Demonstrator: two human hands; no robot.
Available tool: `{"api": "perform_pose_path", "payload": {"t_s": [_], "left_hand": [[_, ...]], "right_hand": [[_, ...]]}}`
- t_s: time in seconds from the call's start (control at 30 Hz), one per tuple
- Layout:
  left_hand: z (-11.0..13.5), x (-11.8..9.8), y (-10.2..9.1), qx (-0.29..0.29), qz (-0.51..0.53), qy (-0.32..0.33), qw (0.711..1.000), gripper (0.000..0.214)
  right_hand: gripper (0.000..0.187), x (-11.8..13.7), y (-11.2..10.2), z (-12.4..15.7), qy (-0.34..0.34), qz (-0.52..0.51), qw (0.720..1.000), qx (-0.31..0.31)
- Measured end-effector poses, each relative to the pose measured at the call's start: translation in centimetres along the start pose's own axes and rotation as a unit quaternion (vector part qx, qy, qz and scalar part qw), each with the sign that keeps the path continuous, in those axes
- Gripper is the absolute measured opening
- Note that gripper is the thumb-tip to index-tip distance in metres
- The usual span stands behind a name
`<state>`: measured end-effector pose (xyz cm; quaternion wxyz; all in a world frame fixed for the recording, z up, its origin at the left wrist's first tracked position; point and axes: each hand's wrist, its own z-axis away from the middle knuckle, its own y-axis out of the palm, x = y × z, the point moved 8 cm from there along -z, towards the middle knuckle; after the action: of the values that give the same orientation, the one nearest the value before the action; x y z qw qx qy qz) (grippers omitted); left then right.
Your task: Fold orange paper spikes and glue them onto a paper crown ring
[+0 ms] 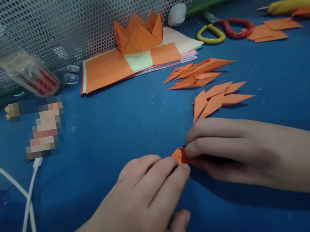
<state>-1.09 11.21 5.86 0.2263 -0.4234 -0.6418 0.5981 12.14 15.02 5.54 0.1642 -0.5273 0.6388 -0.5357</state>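
A small piece of folded orange paper (179, 156) lies low over the blue tabletop, between my two hands. My left hand (145, 197) holds its left side with the fingertips, the thumb standing apart below. From the right, my right hand (230, 150) pinches the other end, its fingers covering much of the piece. Just beyond my right hand lies a cluster of pointed orange folded papers (218, 99). Another group of pointed folded papers (198, 72) rests farther back.
At the back, an orange paper crown (139, 34) stands on stacked coloured sheets (105, 72). Scissors (224, 30), orange squares (268, 30) and a yellow tool (288, 5) lie back right. A jar (32, 75) and white cable (29, 210) are left. A perforated panel (72, 22) borders the table.
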Motion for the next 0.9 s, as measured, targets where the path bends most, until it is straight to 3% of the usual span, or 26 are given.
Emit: {"api": "perform_pose_path", "payload": {"t_s": [0.2,0.4,0.57,0.67,0.77,0.9], "left_hand": [[-2.1,1.4,-0.5,-0.03,0.079,-0.007,0.996,0.025],[-3.6,1.4,0.2,-0.041,0.055,-0.001,0.998,0.033],[-3.5,1.5,0.5,0.003,0.006,-0.049,0.999,0.032],[-3.4,1.3,0.6,0.014,-0.058,-0.044,0.997,0.034],[-3.4,1.3,0.7,0.0,-0.104,-0.029,0.994,0.037],[-3.2,1.5,0.6,-0.024,-0.083,-0.024,0.996,0.04]], "right_hand": [[0.024,-0.7,0.3,0.1,0.004,-0.046,0.999,0.005],[0.025,-0.6,0.1,0.0,0.003,-0.042,0.999,-0.013],[0.024,-0.6,-0.1,-0.1,0.04,-0.057,0.997,-0.027],[0.023,-0.6,-0.3,-0.3,0.063,-0.057,0.995,-0.043],[0.022,-0.8,-0.3,-0.3,0.086,-0.061,0.994,-0.043],[0.021,-1.2,-0.3,-0.2,0.114,-0.064,0.991,-0.04]]}}
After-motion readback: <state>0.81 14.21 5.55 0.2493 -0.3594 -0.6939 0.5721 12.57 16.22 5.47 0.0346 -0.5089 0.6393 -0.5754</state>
